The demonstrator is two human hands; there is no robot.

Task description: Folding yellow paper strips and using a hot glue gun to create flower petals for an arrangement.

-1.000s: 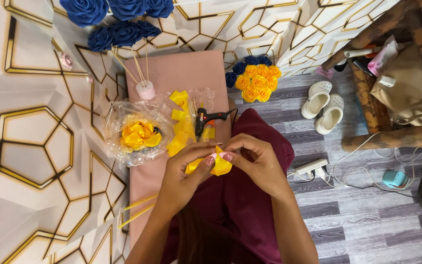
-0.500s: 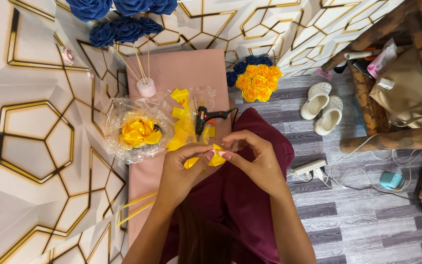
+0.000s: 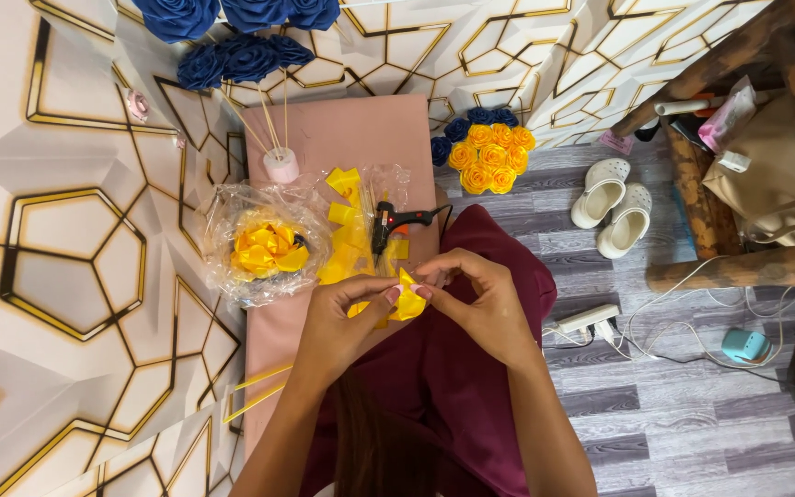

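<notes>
Yellow ribbon piece (image 3: 407, 302), likely light, soft and easily creased, sits pinched at its folded edges between left hand (image 3: 342, 322) and right hand (image 3: 480, 308), glue gun (image 3: 388, 224) at twelve o'clock.

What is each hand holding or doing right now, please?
Left hand: closed, pinching the yellow ribbon piece.
Right hand: closed, fingertips pinching the same yellow ribbon piece.
</notes>
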